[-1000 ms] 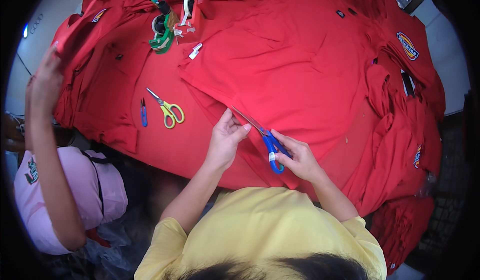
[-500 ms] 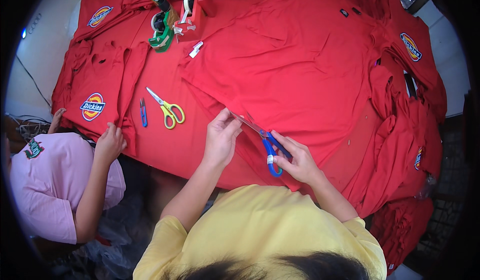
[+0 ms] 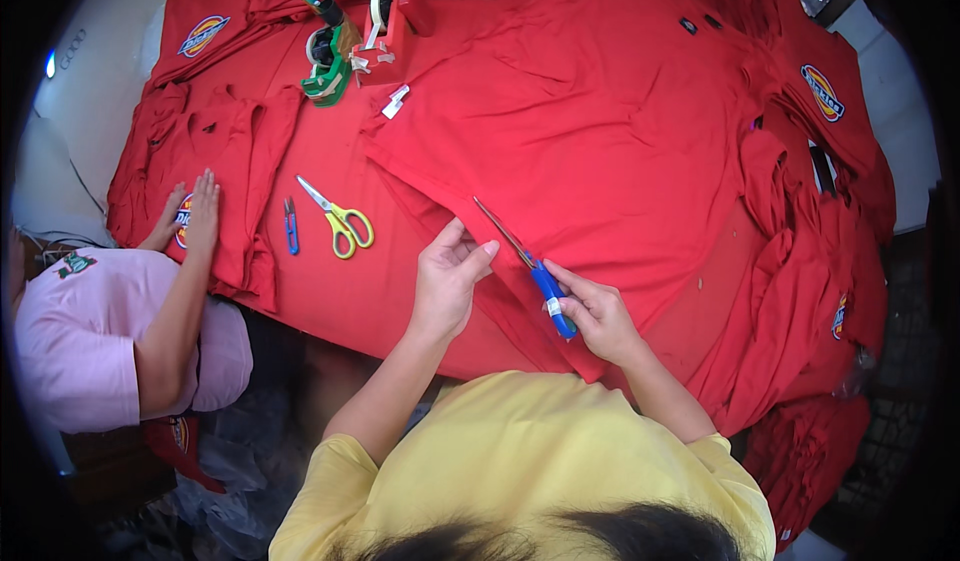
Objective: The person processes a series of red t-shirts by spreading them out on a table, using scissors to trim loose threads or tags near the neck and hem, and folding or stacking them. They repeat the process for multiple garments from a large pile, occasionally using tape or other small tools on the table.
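My right hand [image 3: 600,316] is wrapped round the blue handles of a pair of scissors [image 3: 545,286]. Its blades look closed and point up and left over a red T-shirt [image 3: 590,141] spread across the table. At the shirt's lower left edge is my left hand [image 3: 450,276], its thumb and forefinger apart and nothing visible between them; its other fingers are curled and partly hidden. To the left lie yellow-handled scissors [image 3: 348,228], blades slightly parted, and small blue thread snips [image 3: 291,229].
A green tape dispenser [image 3: 325,81] and a red one [image 3: 380,56] stand at the far side. On the left a co-worker in pink [image 3: 120,331] presses both hands on a folded red shirt [image 3: 235,151]. Heaped red shirts [image 3: 790,291] line the right side.
My scissors have closed and turned edge-on, their tip now on the shirt. My left thumb and forefinger have parted. The co-worker's hands have moved up onto the folded shirt.
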Tool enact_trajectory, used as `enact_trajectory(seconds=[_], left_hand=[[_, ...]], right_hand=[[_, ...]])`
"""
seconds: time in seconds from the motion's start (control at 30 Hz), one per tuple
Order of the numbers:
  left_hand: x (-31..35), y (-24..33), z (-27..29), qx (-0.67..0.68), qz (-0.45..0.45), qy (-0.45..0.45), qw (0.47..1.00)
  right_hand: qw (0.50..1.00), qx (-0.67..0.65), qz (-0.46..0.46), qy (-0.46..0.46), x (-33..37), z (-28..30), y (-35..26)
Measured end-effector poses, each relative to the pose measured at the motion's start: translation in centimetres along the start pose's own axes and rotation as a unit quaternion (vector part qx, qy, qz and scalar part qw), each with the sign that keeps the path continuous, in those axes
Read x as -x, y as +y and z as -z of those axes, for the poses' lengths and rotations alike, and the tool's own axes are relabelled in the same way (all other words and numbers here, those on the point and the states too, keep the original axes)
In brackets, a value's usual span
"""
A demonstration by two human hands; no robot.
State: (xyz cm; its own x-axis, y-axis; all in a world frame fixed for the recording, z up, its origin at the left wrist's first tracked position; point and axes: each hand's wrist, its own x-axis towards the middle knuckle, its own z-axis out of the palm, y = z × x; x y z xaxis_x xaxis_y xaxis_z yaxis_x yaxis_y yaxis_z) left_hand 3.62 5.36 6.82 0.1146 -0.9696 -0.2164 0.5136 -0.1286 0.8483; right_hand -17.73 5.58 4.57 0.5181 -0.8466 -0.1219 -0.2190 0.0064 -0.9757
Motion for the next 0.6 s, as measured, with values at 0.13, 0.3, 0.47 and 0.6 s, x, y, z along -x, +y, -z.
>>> enact_trajectory(seconds=[0.13, 0.3, 0.47, 0.6], left_hand=[[-0.1, 0.2, 0.2, -0.003, 0.004, 0.001, 1.000], [-0.4, 0.2, 0.6, -0.004, 0.018, -0.029, 0.999], [-0.4, 0.4, 0.2, -0.002, 0.028, -0.029, 0.999], [-1.0, 0.2, 0.4, 0.039, 0.001, -0.008, 0.999]], right_hand=[[0.998, 0.047, 0.047, 0.002, -0.7, -0.2, -1.4], [0.993, 0.077, 0.086, -0.001, -1.8, 0.1, -1.2], [0.997, 0.058, 0.055, -0.020, -2.2, 0.4, -1.9], [0.993, 0.098, 0.066, -0.013, -1.9, 0.4, -1.7]])
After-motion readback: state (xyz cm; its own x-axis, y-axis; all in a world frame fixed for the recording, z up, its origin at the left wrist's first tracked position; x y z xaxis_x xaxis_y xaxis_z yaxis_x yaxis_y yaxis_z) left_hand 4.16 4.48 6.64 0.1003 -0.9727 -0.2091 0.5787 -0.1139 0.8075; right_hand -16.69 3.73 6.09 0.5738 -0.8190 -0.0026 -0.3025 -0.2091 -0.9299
